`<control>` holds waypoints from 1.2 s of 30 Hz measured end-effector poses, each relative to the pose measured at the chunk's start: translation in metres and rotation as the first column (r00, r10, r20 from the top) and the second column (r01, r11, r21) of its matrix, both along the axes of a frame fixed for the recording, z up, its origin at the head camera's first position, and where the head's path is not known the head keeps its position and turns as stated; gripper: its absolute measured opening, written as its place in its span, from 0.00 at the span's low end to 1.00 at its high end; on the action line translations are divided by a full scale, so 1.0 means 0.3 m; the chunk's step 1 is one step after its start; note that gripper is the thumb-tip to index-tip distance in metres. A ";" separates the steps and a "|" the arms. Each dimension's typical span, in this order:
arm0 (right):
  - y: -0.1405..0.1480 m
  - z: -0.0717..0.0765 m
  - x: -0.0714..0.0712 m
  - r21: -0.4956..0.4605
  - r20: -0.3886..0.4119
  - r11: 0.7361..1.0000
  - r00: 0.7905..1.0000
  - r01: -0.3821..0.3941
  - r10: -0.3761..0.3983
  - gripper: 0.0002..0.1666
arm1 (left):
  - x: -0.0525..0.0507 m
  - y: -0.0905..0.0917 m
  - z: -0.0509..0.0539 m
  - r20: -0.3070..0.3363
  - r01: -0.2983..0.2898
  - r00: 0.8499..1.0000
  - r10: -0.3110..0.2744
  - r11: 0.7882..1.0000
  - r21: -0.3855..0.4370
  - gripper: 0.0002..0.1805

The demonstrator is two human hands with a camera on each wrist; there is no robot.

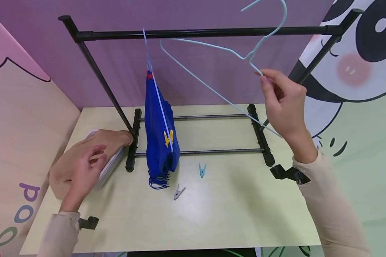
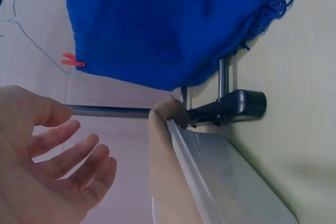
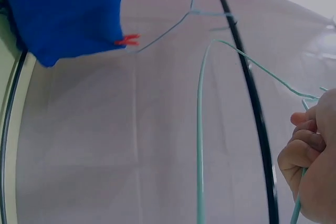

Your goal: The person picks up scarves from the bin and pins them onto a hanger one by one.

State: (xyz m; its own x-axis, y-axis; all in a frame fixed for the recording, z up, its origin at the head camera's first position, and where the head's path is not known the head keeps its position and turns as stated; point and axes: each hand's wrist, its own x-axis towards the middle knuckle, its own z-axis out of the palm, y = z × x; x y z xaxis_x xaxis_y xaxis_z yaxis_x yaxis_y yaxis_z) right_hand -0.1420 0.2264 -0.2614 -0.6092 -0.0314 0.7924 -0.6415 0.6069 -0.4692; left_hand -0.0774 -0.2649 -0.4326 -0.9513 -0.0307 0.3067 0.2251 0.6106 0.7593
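Note:
My right hand (image 1: pixel 284 101) pinches a light blue clothes hanger (image 1: pixel 209 84) close to its neck, its hook up by the rack's top bar. Over the brown cloth (image 1: pixel 112 138) on the left hovers my left hand (image 1: pixel 87 169), fingers loosely bent with nothing held; the left wrist view shows it apart from the cloth. That cloth lies over a white box (image 1: pixel 110 167). Between my hands, a blue fringed cloth (image 1: pixel 161 135) hangs from another hanger (image 1: pixel 147 50) on the rack, fastened by a red clothespin (image 2: pixel 73 61) and a yellow clothespin (image 1: pixel 168 138).
A black drying rack (image 1: pixel 193 34) stands on the pale table (image 1: pixel 218 221). In front of it lie a blue clothespin (image 1: pixel 202 170) and a grey-purple clothespin (image 1: pixel 179 192). A purple wall (image 1: pixel 206 71) is behind; the right wall bears a cartoon face.

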 end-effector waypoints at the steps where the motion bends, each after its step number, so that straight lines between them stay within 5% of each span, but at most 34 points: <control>1: -0.009 0.004 0.010 -0.001 -0.006 1.000 1.000 -0.002 0.002 0.13 | 0.003 -0.005 -0.002 -0.002 -0.003 1.000 0.003 1.000 0.001 0.15; 11: -0.082 0.037 0.112 -0.077 -0.036 0.995 0.998 -0.060 0.057 0.11 | 0.028 -0.063 -0.019 0.014 -0.028 1.000 0.028 1.000 -0.012 0.16; 19: -0.132 0.024 0.164 -0.161 -0.002 0.958 0.971 -0.236 0.239 0.12 | 0.027 -0.137 -0.033 -0.011 -0.060 0.998 0.059 0.993 -0.099 0.16; 27: -0.246 -0.004 0.220 -0.208 0.152 0.872 0.866 -0.444 0.477 0.14 | 0.027 -0.203 -0.065 -0.064 -0.157 0.987 0.147 0.965 -0.211 0.14; 36: -0.417 -0.069 0.301 -0.273 0.387 0.800 0.700 -0.535 0.600 0.14 | 0.046 -0.281 -0.071 0.125 -0.200 0.967 0.220 0.967 -0.154 0.22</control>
